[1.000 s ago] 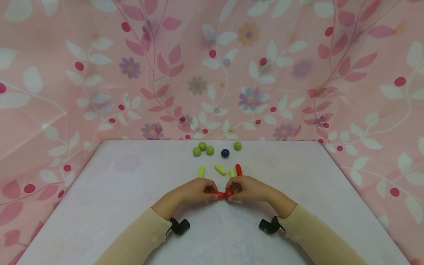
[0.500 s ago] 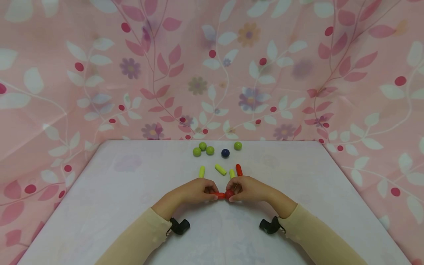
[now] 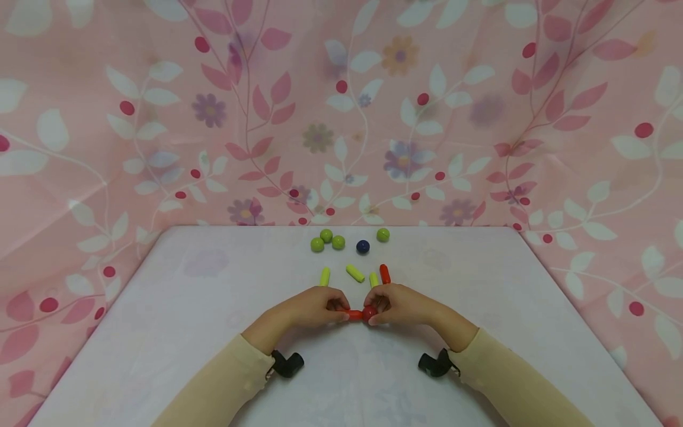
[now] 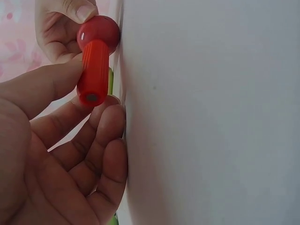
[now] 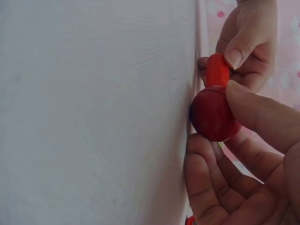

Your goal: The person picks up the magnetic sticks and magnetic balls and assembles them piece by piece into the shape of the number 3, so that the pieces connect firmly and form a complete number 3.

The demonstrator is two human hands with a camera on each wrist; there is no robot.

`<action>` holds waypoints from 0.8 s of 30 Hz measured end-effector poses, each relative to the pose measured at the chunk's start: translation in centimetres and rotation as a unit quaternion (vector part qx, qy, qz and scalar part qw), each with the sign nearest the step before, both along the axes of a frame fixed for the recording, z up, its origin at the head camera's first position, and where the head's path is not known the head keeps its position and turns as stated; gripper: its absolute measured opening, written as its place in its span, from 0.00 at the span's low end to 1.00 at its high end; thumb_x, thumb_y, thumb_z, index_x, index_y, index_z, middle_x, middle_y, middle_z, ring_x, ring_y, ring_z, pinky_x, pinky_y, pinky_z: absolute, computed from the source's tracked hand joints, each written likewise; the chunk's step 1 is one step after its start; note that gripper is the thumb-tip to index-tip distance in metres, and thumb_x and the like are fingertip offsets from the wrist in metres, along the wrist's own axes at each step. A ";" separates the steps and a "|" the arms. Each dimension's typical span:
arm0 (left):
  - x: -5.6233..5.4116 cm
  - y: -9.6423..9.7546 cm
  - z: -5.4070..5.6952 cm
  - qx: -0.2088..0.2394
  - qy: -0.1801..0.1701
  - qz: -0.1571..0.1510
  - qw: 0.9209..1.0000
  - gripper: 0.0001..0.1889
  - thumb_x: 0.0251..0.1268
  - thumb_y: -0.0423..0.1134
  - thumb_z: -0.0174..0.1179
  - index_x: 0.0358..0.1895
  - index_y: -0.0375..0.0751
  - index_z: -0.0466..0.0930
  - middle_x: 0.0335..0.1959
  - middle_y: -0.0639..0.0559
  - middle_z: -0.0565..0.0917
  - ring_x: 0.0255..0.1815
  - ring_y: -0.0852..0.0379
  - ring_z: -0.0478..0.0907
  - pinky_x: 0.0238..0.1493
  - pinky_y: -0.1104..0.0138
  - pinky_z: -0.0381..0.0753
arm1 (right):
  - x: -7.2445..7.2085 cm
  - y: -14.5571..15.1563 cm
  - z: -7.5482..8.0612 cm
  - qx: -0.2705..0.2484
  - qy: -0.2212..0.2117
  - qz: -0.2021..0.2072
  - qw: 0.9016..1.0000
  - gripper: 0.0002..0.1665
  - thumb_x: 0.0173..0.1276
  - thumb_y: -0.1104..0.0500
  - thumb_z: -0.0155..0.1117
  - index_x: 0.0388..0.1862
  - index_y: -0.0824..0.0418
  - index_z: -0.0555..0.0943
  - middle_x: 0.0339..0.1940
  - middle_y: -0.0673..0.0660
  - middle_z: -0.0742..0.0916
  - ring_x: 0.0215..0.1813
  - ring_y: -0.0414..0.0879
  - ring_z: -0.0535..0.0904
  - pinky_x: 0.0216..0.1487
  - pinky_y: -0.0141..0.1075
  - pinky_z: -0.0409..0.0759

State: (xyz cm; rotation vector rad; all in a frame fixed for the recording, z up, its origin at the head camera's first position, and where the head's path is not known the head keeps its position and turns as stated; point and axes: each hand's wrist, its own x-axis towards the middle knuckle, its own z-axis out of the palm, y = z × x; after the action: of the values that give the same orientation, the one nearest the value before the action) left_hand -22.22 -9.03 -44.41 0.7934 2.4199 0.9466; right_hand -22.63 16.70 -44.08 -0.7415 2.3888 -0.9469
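In the head view my left hand (image 3: 319,307) pinches a short red rod (image 3: 354,315) between thumb and fingers. The left wrist view shows that rod as ridged, with a small grey spot on its near end. My right hand (image 3: 405,305) pinches a glossy red ball (image 5: 212,116) between thumb and fingers. Rod and ball touch end to end, the rod's far end against the ball. Both hands are low over the white table, in front of the loose pieces. The fingers partly hide the rod and the ball.
Beyond the hands on the table (image 3: 213,308) lie yellow-green rods (image 3: 354,273) and another red rod (image 3: 385,274). Farther back are several green balls (image 3: 338,242) and a dark blue ball (image 3: 363,247). A floral pink cloth (image 3: 341,148) hangs behind the table.
The red ball and rod joint have shifted very slightly to the right since the first frame. Both hands keep their hold; the loose pieces stay put.
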 end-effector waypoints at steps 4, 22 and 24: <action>-0.2 -0.5 0.1 -0.001 0.007 0.008 1.000 0.06 0.69 0.45 0.65 0.45 0.51 0.84 0.32 0.63 0.82 0.36 0.61 0.77 0.44 0.65 0.77 | 0.0 0.0 0.0 -0.001 0.003 0.003 1.000 0.16 0.62 0.56 0.77 0.46 0.53 0.83 0.35 0.45 0.84 0.39 0.43 0.80 0.44 0.36 0.80; -3.8 -2.9 1.0 0.037 0.057 0.125 0.990 0.06 0.71 0.42 0.62 0.46 0.47 0.84 0.36 0.57 0.81 0.40 0.59 0.76 0.46 0.63 0.76 | 0.0 0.0 0.0 0.012 -0.008 -0.006 1.000 0.17 0.61 0.53 0.77 0.47 0.50 0.82 0.36 0.46 0.83 0.40 0.44 0.78 0.43 0.35 0.79; -4.3 -3.1 0.8 0.050 0.068 0.148 0.985 0.08 0.71 0.41 0.62 0.48 0.45 0.84 0.37 0.56 0.82 0.41 0.57 0.77 0.47 0.62 0.77 | 0.1 0.0 0.0 0.010 -0.010 -0.006 1.000 0.17 0.61 0.54 0.77 0.47 0.50 0.82 0.36 0.46 0.83 0.40 0.44 0.78 0.43 0.35 0.79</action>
State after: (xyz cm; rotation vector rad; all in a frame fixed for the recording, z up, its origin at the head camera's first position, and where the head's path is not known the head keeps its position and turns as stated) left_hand -26.50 -12.08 -43.64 0.5542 2.6779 1.1672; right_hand -22.58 16.67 -44.08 -0.7072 2.3848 -0.9285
